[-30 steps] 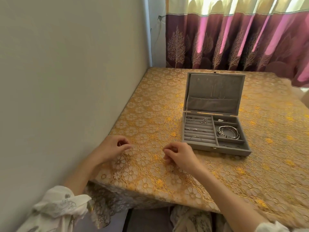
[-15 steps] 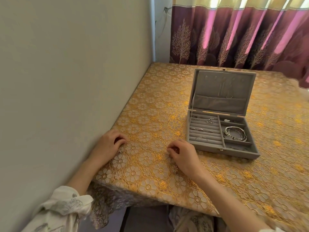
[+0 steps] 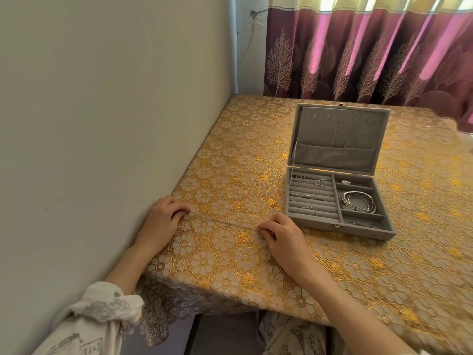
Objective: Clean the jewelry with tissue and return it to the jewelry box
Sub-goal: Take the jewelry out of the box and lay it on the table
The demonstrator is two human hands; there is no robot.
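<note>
Grey felt jewelry box (image 3: 332, 221) open on the worktop (image 3: 230, 155), ahead and to the right of both hands, long side facing. Right hand (image 3: 284, 237) just beside its near left corner; left hand (image 3: 163, 219) farther, by the wall. Both pinching the tablecloth (image 3: 217, 257). No tissue visible.

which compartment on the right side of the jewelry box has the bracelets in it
The middle right compartment of the jewelry box: it holds the coiled silver bracelets. The compartments behind and in front of it hold only small pieces.
</note>
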